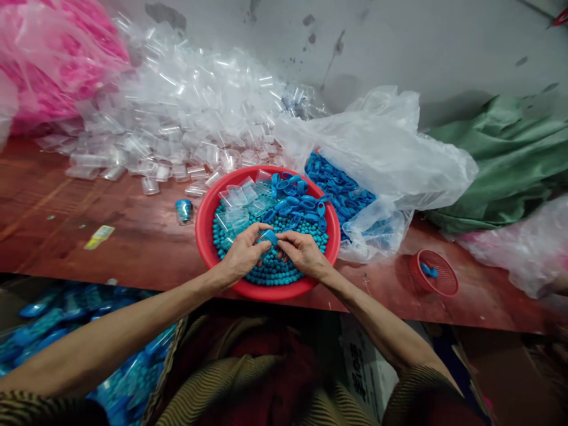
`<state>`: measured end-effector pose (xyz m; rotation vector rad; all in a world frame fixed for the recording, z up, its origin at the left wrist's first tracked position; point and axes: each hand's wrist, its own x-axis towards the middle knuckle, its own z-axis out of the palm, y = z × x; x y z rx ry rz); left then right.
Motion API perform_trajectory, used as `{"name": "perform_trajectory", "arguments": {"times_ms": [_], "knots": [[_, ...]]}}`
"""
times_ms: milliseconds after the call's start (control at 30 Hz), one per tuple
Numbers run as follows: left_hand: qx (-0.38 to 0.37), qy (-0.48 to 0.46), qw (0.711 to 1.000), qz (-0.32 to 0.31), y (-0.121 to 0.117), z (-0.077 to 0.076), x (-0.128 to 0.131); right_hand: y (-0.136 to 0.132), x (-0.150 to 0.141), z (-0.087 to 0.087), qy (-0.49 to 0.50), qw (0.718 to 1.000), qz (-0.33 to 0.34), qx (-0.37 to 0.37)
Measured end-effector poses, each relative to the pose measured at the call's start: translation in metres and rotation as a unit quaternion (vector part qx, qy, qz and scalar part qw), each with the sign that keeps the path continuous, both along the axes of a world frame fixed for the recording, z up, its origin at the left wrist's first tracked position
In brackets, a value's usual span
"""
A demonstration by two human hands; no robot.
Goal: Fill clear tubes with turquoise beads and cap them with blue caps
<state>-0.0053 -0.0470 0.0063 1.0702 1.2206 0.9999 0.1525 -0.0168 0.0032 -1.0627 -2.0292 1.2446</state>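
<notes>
Over the red basin (203,248), my left hand (242,253) has its thumb and fingers closed round a small clear plastic container. A blue cap (269,238) sits at the container's end, and my right hand (306,254) pinches it. The finger contact there is partly hidden. Below both hands lie many turquoise beads (275,276). Clear containers (237,198) are on the basin's left side, and loose blue caps (295,201) with loop-like ends rest at its right. Left of the basin, a bead-filled container (183,210) stands on the table.
A heap of clear containers (177,112) covers the back of the red-brown table (44,225). Blue caps (339,186) spill from a plastic bag (390,154). A small red basket (432,273) stands at right. Filled blue packs (128,378) lie in a box below left.
</notes>
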Motion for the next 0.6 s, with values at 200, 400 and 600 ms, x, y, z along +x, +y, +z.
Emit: {"name": "perform_trajectory", "arguments": {"times_ms": [200,400,600], "knots": [[0.021,0.048,0.998,0.025,0.001,0.001,-0.002,0.012,0.005,0.006,0.004,0.998,0.014,0.061],[0.000,0.025,0.997,-0.067,0.000,0.003,-0.001,0.028,0.021,0.012,0.100,0.985,-0.024,-0.137],[0.027,0.031,0.999,-0.027,-0.003,0.004,0.002,0.017,0.007,0.010,0.064,0.996,-0.061,0.008]]}}
